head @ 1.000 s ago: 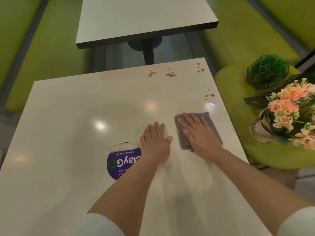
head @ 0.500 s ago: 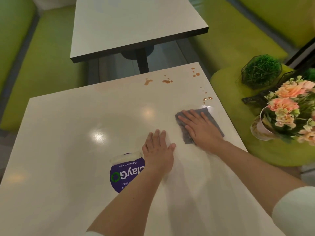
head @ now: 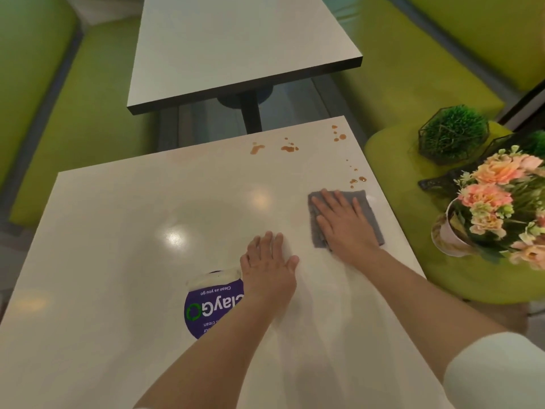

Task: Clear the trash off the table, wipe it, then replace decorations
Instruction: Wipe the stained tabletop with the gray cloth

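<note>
Fingers (head: 330, 202) straight and spread, flat on the grey cloth (head: 368, 208) — that's the right hand (head: 345, 222), palm down, pressing the cloth onto the white table (head: 118, 231), right of frame centre, close to the table's right edge. No pinch, no curl; cloth sticks out around the hand on the left, top and right. Left hand (head: 269, 267) lies flat too, fingers straight and close together, thumb out to the right, resting on bare tabletop just below-left of the cloth, holding nothing. Its wrist covers part of a round purple sticker (head: 206, 308), lower centre, w/ white lettering reading upside down, "Clean as you go". Orange-brown spill spots (head: 290, 148) sit along the table's top edge, centre-right, w/ more at the top right corner. A trail of small drops (head: 358, 180) runs down the right edge, the nearest just above the cloth, not touching it. Off the table, right side of frame, on a green seat (head: 398, 160): pot of peach and pink flowers (head: 495, 208), tilted, and above it a green grass ball in a dark wire frame (head: 454, 134). Second white table (head: 236, 39) at top centre, well apart. White sleeve (head: 495, 373) at lower right.
</note>
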